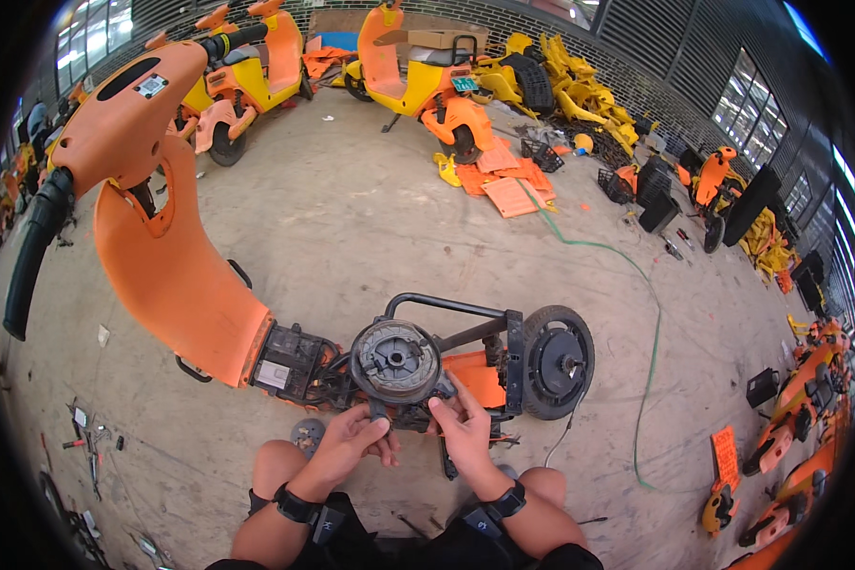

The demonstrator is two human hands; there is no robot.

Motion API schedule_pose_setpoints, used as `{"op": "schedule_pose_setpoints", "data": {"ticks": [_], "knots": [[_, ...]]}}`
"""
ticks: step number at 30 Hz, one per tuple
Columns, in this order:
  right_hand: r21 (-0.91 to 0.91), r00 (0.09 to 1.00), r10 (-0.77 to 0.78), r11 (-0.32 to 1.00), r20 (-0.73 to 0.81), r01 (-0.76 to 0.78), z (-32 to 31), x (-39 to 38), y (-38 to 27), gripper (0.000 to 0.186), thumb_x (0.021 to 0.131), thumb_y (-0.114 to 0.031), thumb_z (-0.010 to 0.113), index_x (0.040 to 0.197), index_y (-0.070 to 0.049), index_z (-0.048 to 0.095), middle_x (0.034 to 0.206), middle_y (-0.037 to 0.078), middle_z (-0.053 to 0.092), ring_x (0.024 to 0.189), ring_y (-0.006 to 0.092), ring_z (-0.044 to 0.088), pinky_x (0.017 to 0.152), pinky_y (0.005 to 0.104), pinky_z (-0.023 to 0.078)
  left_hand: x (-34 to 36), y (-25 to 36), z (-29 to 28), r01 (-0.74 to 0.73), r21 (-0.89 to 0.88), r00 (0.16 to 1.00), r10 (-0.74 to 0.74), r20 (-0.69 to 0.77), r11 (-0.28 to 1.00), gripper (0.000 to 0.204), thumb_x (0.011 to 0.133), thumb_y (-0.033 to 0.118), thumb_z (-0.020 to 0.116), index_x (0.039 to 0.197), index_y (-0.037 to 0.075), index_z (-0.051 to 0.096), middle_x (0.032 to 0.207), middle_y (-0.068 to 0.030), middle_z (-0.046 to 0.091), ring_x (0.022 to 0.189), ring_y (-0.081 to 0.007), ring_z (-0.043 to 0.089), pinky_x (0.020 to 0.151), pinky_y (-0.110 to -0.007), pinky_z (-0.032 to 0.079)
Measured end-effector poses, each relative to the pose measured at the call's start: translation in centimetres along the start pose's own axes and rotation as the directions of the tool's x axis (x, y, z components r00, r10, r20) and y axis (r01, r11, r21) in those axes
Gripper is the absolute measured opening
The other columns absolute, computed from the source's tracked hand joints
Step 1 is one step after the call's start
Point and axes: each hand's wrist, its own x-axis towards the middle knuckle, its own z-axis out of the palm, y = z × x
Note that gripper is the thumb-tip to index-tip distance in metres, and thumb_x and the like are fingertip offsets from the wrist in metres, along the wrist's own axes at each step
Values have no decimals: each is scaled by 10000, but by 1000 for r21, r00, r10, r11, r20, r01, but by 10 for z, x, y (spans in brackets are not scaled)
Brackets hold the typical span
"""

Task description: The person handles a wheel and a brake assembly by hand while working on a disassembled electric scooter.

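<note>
A round metal brake assembly with curved shoes [394, 351] is held over the frame of a partly stripped orange scooter [180, 256]. My left hand [356, 439] has curled fingers at the black bracket on the assembly's lower left. My right hand [461, 437] grips the assembly's lower right, thumb pointing up along it. An exposed black battery or controller box [285, 366] lies left of the assembly. A black rear wheel with hub motor [554, 361] lies at the right, a cable running down from it.
More orange-and-yellow scooters [399, 76] stand behind, beside orange panels [518, 198] and yellow body parts [579, 90]. A green hose [636, 275] crosses the floor. Hand tools [85, 446] lie at the lower left. Scooters [798, 418] and a black box [763, 388] line the right.
</note>
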Motion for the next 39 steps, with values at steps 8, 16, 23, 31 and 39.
{"op": "schedule_pose_setpoints", "data": {"ticks": [8, 16, 23, 31, 39], "knots": [[145, 996, 85, 986, -26, -80, -1, 1, -2, 677, 862, -94, 661, 1413, 42, 292, 737, 15, 562, 550, 85, 525, 506, 223, 420, 2, 0, 1, -2, 21, 1000, 2, 6, 1000, 194, 959, 153, 498, 1012, -32, 473, 825, -178, 614, 603, -197, 612, 655, -375, 564], [205, 988, 154, 968, -25, -146, -2, 5, -8, 749, 844, -99, 677, 1435, 35, 238, 730, 10, 579, 560, 73, 498, 504, 218, 391, -1, -5, 3, -28, -65, 999, 26, -33, 997, 250, 962, 174, 508, 1097, -32, 464, 822, -159, 600, 602, -186, 598, 651, -381, 559], [228, 978, 208, 953, -21, -198, -6, 7, -3, 758, 840, -87, 663, 1449, -3, 221, 771, 40, 620, 555, 74, 484, 496, 212, 380, 2, -10, 2, 2, -109, 999, -8, -51, 994, 244, 956, 184, 519, 1073, -24, 469, 822, -157, 595, 584, -178, 586, 631, -365, 555], [227, 982, 179, 960, -53, -163, -2, 6, -11, 770, 840, -102, 671, 1444, 20, 209, 816, 34, 628, 549, 70, 463, 500, 218, 373, 1, -4, 9, 17, -140, 999, -22, -38, 990, 230, 956, 197, 518, 1035, -15, 479, 826, -153, 595, 569, -167, 581, 627, -357, 555], [142, 993, 101, 986, -60, -92, 2, 3, -6, 687, 840, -76, 663, 1410, 37, 296, 834, 49, 628, 562, 54, 485, 503, 202, 391, 5, -8, 0, 39, -238, 999, -45, -20, 970, 247, 960, 237, 511, 978, -9, 493, 812, -152, 592, 567, -161, 567, 622, -357, 537]]}}
